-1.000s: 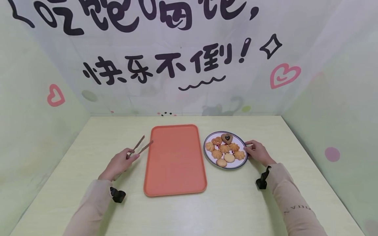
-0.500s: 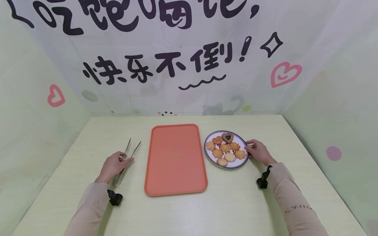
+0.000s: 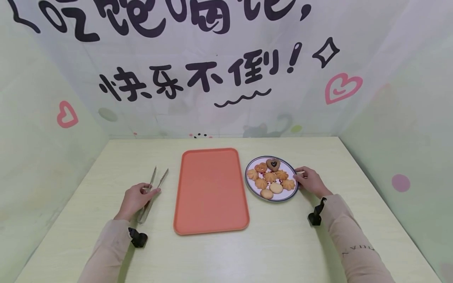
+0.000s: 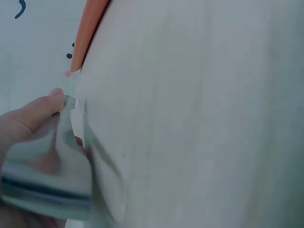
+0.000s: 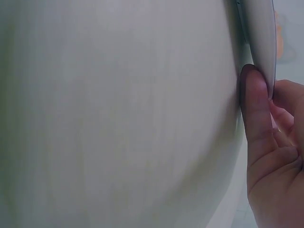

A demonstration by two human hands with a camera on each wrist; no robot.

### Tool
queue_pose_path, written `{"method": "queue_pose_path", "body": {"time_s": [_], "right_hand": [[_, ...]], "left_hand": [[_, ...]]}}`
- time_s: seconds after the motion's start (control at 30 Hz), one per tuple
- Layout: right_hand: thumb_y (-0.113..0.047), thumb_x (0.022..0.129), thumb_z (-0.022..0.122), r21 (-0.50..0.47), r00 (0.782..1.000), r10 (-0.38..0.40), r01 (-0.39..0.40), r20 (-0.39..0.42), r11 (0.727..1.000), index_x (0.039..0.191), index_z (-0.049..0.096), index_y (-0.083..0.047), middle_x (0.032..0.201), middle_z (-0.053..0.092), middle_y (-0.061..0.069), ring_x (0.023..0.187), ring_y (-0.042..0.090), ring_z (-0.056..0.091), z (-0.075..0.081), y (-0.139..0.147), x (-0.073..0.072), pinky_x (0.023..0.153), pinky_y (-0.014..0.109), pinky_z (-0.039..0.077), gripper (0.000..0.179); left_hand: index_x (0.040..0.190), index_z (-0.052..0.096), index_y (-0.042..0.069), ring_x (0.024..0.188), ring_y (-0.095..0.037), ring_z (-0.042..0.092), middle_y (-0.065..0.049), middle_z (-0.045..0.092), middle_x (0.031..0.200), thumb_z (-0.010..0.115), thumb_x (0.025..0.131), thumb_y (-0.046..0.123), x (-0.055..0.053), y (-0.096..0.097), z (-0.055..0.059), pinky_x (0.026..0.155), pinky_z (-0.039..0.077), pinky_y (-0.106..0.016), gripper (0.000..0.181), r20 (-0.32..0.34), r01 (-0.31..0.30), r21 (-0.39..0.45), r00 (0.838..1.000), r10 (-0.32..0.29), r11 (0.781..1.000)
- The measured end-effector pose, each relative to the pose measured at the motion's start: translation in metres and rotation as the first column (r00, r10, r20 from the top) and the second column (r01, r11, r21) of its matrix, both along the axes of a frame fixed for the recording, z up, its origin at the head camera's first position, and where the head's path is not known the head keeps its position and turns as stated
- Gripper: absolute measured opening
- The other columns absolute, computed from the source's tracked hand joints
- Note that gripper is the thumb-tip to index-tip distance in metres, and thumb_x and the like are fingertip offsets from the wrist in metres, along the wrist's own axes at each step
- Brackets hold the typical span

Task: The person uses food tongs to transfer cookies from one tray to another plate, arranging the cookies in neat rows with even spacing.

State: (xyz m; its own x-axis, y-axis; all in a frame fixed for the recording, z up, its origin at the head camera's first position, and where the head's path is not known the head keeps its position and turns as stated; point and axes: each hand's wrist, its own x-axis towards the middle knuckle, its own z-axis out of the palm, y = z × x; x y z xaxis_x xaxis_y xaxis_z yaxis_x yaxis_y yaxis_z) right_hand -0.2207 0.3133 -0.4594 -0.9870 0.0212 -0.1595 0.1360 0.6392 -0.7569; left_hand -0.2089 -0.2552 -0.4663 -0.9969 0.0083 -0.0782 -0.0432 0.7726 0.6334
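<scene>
In the head view my left hand (image 3: 135, 199) grips metal tongs (image 3: 144, 216), their two arms spread apart and pointing away from me, left of an orange tray (image 3: 211, 192). The left wrist view shows the thumb (image 4: 35, 113) against the shiny metal of the tongs (image 4: 52, 161); the other fingers are mostly hidden. My right hand (image 3: 312, 183) pinches the right rim of a white plate (image 3: 253, 165) with a dark blue edge. Several cookies (image 3: 270, 177) lie on that plate. From the right wrist, the thumb (image 5: 259, 107) and fingers are seen holding the plate's edge (image 5: 261, 42).
All of this sits on a pale wooden tabletop (image 3: 226, 259). A printed backdrop (image 3: 212, 118) with dark lettering stands behind it, and side walls rise at left and right. The tray lies between the tongs and the plate.
Over the first half second my left hand drew the tongs back leftward, away from the tray's edge. Since then it has stayed almost still. The right hand and plate look unchanged.
</scene>
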Motion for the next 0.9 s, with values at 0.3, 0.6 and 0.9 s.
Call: {"method": "queue_pose_path", "body": {"time_s": [0.3,0.6,0.9], "right_hand": [[-0.014,0.091,0.050,0.006,1.000,0.007,-0.007,-0.011,1.000,0.120,0.043,0.006,0.086,0.056,0.014,0.067,0.015,0.054,0.000,-0.001,0.000,0.060,0.027,0.046,0.036],[-0.015,0.091,0.050,0.004,1.000,0.021,-0.021,-0.001,1.000,0.120,0.043,0.006,0.087,0.056,0.015,0.068,0.015,0.054,-0.002,-0.004,-0.003,0.060,0.025,0.046,0.036],[-0.017,0.092,0.049,0.009,0.999,0.038,-0.038,0.000,0.999,0.120,0.043,0.006,0.090,0.057,0.018,0.071,0.016,0.055,-0.001,-0.004,-0.007,0.062,0.027,0.046,0.037]], "left_hand": [[0.116,0.055,-0.005,0.065,-0.017,0.053,-0.013,0.061,0.087,0.058,0.078,0.052,0.002,0.003,0.005,0.056,0.041,-0.030,0.068,-0.017,-0.014,-0.075,1.000,0.013,0.997],[0.110,0.052,0.000,0.057,-0.017,0.049,-0.010,0.058,0.081,0.058,0.077,0.054,0.004,0.005,0.009,0.048,0.036,-0.029,0.064,0.047,-0.033,-0.126,0.998,0.039,0.991],[0.120,0.045,-0.003,0.064,-0.018,0.052,-0.014,0.058,0.090,0.054,0.078,0.057,0.005,0.003,0.014,0.051,0.038,-0.029,0.074,0.080,-0.010,-0.120,0.997,0.020,0.993]]}}
